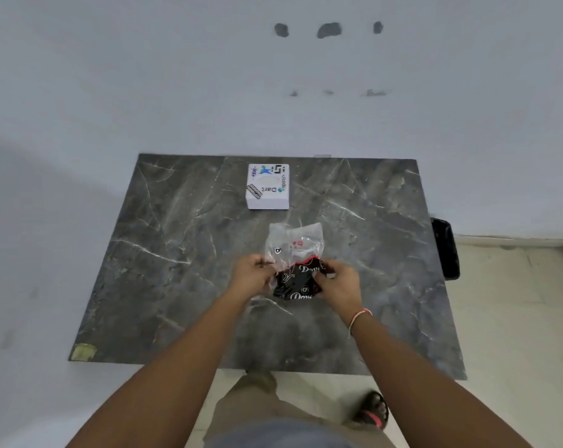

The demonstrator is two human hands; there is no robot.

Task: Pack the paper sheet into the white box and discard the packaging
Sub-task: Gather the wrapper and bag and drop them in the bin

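Observation:
A clear plastic packaging bag (294, 242) lies in the middle of the dark marble table (176, 253). A black printed paper sheet (297, 281) with white lettering and a red edge sticks out of the bag's near end. My left hand (252, 274) pinches the bag's left edge. My right hand (336, 282) grips the right side of the black sheet. The white box (267, 186), closed and covered in stickers, stands farther back near the table's far edge, apart from both hands.
The table stands against a pale wall. A black bin (446, 248) sits on the floor by the table's right edge. Yellowish tape (83, 352) marks the table's near left corner. My leg and sandalled foot (372, 410) show below the near edge.

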